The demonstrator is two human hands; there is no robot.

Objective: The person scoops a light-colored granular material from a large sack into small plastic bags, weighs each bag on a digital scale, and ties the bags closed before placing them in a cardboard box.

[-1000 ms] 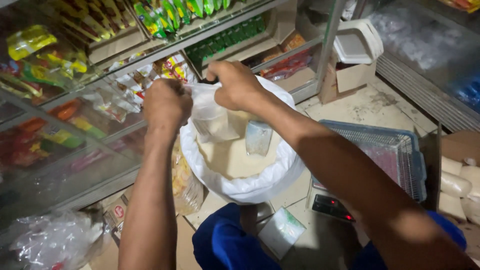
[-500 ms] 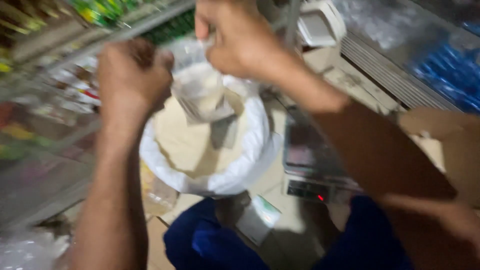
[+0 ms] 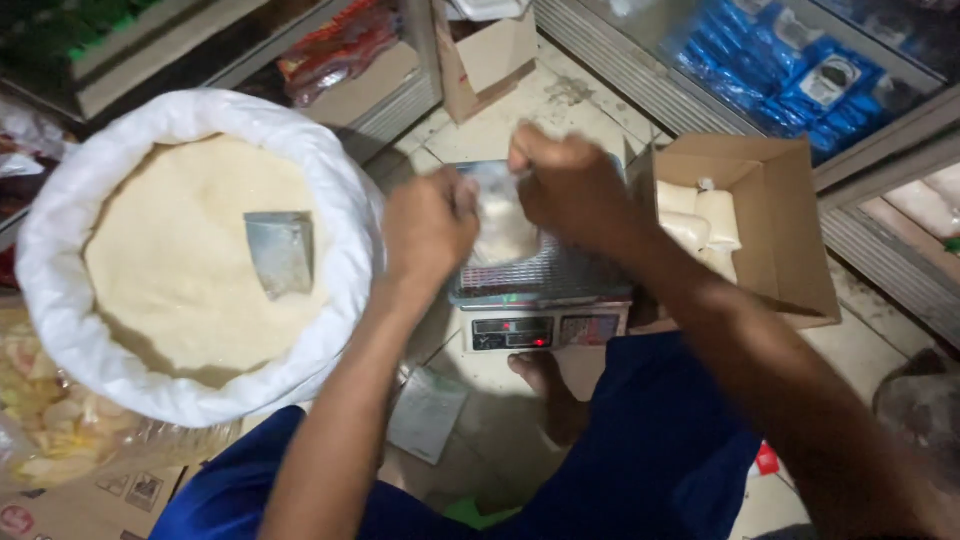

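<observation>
Both hands are over a digital scale (image 3: 540, 285) that stands on the tiled floor. The left hand (image 3: 428, 228) is clenched on the left side of a small clear bag (image 3: 497, 222) with pale grains inside, and the right hand (image 3: 572, 188) is clenched on the top right side of the same bag. The bag is between the two fists, just over the scale's pan; I cannot tell if it rests on the pan, because the picture is blurred there. The front panel of the scale shows a small red light. On the left of the scale, near it, stands a big white sack (image 3: 60, 290), open at the top and full of the same pale grains. A metal scoop (image 3: 279, 252) lies on the grains, a little right of the middle. On the right of the scale, just beside it, there is an open cardboard box (image 3: 770, 220) with filled white bags inside. Below the scale a bare foot (image 3: 535, 372) is on the floor, and the person's blue clothes fill the lower edge of the view.
</observation>
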